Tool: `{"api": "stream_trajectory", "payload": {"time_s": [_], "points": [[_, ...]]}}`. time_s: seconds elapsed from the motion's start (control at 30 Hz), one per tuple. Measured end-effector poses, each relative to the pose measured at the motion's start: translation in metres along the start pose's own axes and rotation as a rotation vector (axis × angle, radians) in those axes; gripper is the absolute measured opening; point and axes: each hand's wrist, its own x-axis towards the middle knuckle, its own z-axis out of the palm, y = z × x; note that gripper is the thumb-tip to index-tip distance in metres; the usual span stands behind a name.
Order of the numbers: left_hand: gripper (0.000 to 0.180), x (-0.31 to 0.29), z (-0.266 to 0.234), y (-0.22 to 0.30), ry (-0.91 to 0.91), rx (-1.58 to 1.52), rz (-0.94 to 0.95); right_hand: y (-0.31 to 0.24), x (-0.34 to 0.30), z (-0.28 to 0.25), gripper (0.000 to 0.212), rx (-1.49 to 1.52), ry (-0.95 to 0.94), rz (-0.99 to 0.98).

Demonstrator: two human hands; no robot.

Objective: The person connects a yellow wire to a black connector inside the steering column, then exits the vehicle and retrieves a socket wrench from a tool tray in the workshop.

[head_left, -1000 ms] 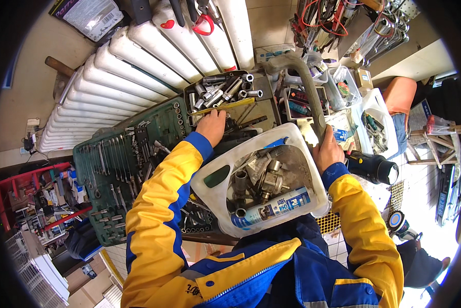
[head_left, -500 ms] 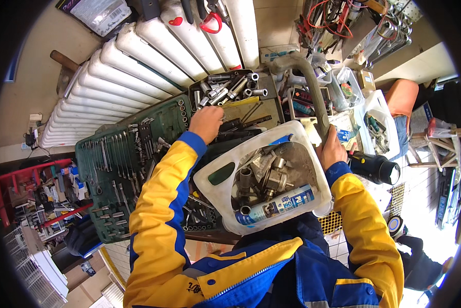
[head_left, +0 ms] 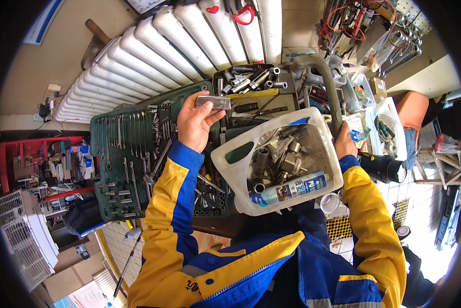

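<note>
Between the thumb and fingers of my left hand (head_left: 193,123) is a small, flat, clear-and-grey plastic case (head_left: 216,102), raised above the tool set. My right hand (head_left: 345,142) is closed at the right rim of a cut-open white plastic jug (head_left: 225,160), next to the lower end of a thick grey-brown hose (head_left: 320,87). Part of its grip is hidden. Metal fittings (head_left: 292,163) and a blue-and-white spray can (head_left: 292,189) lie inside the jug, which tilts toward me.
A green tool case (head_left: 99,169) with wrenches and sockets spreads out at left. Behind it, a tray holds loose sockets (head_left: 253,79) below a white radiator (head_left: 153,56). Clear bins (head_left: 392,126) and a black flashlight-like object (head_left: 384,168) stand at right.
My left hand has turned palm up and come away from the tray, now showing the plastic case. My right hand stays at the jug's rim. The whole view has shifted slightly.
</note>
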Motion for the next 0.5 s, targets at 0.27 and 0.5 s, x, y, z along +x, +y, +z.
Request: {"api": "stream_trajectory", "payload": {"time_s": [0.27,0.5], "points": [[0.027,-0.027,-0.004,0.020,0.102,0.150,0.052,0.011,0.008,0.014,0.068,0.014,0.044,-0.027],[0.032,-0.034,0.001,0.035,0.280,0.378,0.070,0.015,0.011,0.020,0.068,0.011,0.050,-0.027]]}}
